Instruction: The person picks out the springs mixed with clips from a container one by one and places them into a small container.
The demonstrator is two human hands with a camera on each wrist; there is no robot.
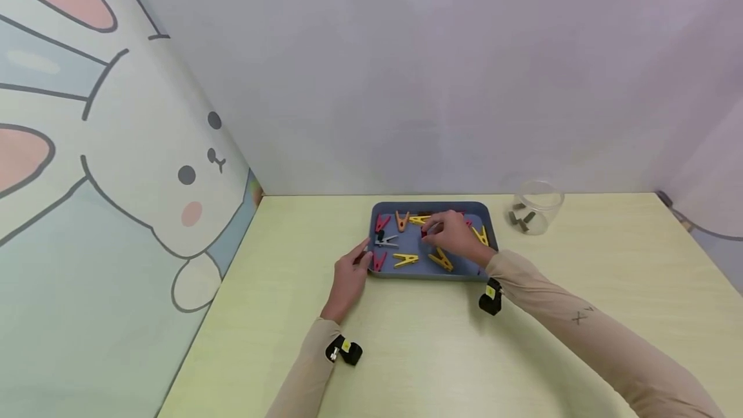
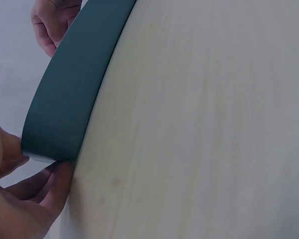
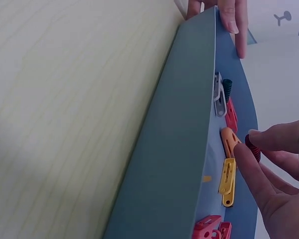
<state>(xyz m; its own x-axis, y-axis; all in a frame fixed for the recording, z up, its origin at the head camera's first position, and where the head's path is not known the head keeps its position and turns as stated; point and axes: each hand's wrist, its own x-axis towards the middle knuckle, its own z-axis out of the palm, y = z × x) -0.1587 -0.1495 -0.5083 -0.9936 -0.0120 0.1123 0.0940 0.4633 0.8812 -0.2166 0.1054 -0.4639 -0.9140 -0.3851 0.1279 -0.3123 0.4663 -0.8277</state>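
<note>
My right hand (image 1: 455, 236) is over the blue-grey tray (image 1: 429, 277), pinching a small dark red ridged cylinder (image 3: 252, 148) between thumb and fingertips. My left hand (image 1: 350, 276) grips the tray's left end, fingers over the rim and around the corner, as the left wrist view also shows. Inside the tray lie several clothespins: an orange clothespin (image 1: 402, 220), a grey clothespin (image 1: 387, 242), a yellow clothespin (image 1: 406, 259) and a red clothespin (image 1: 379, 262) among them. A dark green ridged cylinder (image 3: 227, 88) lies by the grey clothespin. My right hand hides part of the tray.
A clear plastic jar (image 1: 542, 205) stands to the right of the tray, with several small dark pieces (image 1: 524, 224) in it. The pale wooden table (image 1: 418, 353) meets a light wall behind. A rabbit drawing (image 1: 145, 166) covers the left wall.
</note>
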